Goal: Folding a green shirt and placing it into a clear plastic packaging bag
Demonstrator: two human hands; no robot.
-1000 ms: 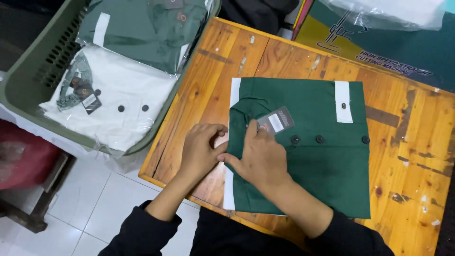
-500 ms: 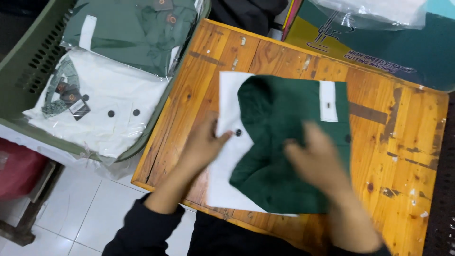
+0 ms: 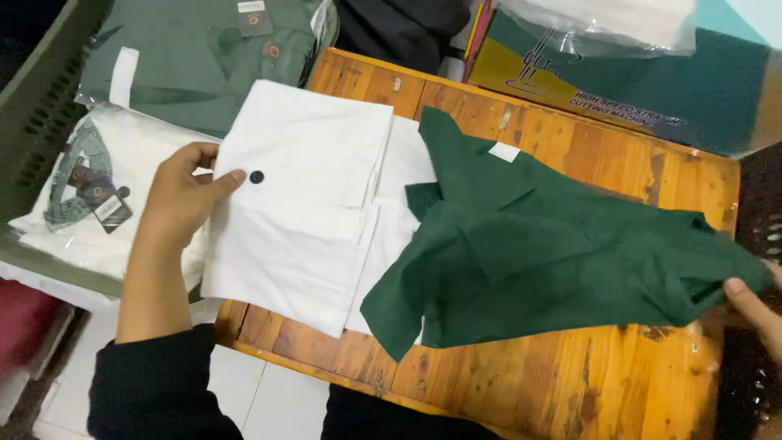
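Currently the left hand [image 3: 181,200] pinches the left edge of the white folded panel [image 3: 301,204], thumb on top near a dark button [image 3: 257,177], at centre-left of frame. Right hand [image 3: 753,305], at the right edge and mostly cut off, appears clamped on the dark green shirt [image 3: 538,244], which is spread across the wooden table [image 3: 570,375]. Upper left: basket [image 3: 41,106] of packed shirts.
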